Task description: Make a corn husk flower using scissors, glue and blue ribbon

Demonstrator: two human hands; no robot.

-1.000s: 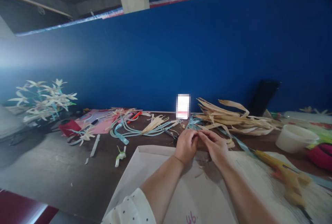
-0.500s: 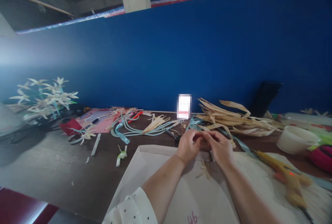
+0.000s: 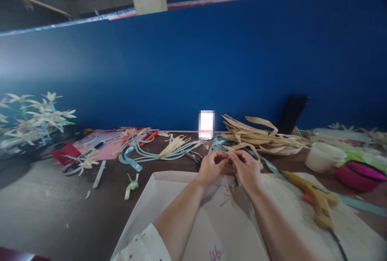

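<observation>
My left hand (image 3: pixel 211 168) and my right hand (image 3: pixel 246 168) meet fingertip to fingertip above the far edge of a white box lid (image 3: pixel 169 196). Both are closed in a pinch. Whatever lies between the fingers is too small and hidden to name. Inside the lid, just below my hands, lies a small pale husk flower (image 3: pixel 228 198). A bundle of dried corn husks (image 3: pixel 263 138) rests right behind my right hand. Light blue ribbon (image 3: pixel 219 144) lies beyond my fingers, and dark-handled scissors (image 3: pixel 193 158) sit left of my left hand.
To the right are a yellow glue gun (image 3: pixel 320 198) on printed paper (image 3: pixel 278 196), a white cup (image 3: pixel 325 156) and a pink pouch (image 3: pixel 359 176). Pale blue cords (image 3: pixel 145 158), a red tape roll (image 3: pixel 65 153) and husk flowers (image 3: pixel 45 116) are leftward. A blue partition (image 3: pixel 181 71) stands behind.
The whole scene has shifted left in view as my head turned slightly right. My hands keep the same pinch over the lid. The other things stay in place.
</observation>
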